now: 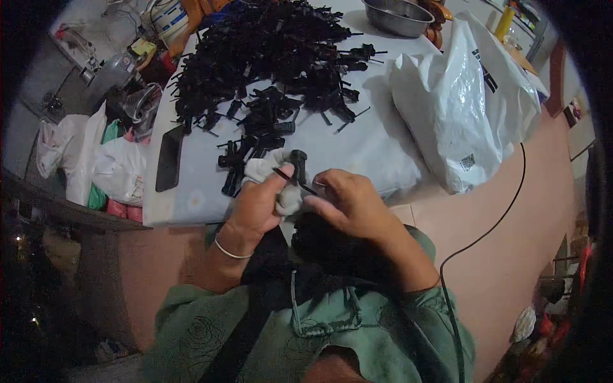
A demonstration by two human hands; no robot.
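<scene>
My left hand (258,203), with a light bracelet on its wrist, is closed around a black plastic part (298,165) at the near edge of the table. White cloth (289,200) shows around its fingers; whether it is a glove or a loose rag, I cannot tell. From the part a thin dark strip slants toward my right hand (350,199). There the thumb and forefinger are bent close to the strip's end, and what they pinch is too small to make out. More black plastic parts (239,153) lie just beyond my left hand.
A large heap of black parts (255,51) covers the far part of the white-covered table (377,147). A phone-like dark slab (169,158) lies at the left edge. On the right are a big white bag (440,115), a metal bowl (399,18) and a hanging black cable (488,230).
</scene>
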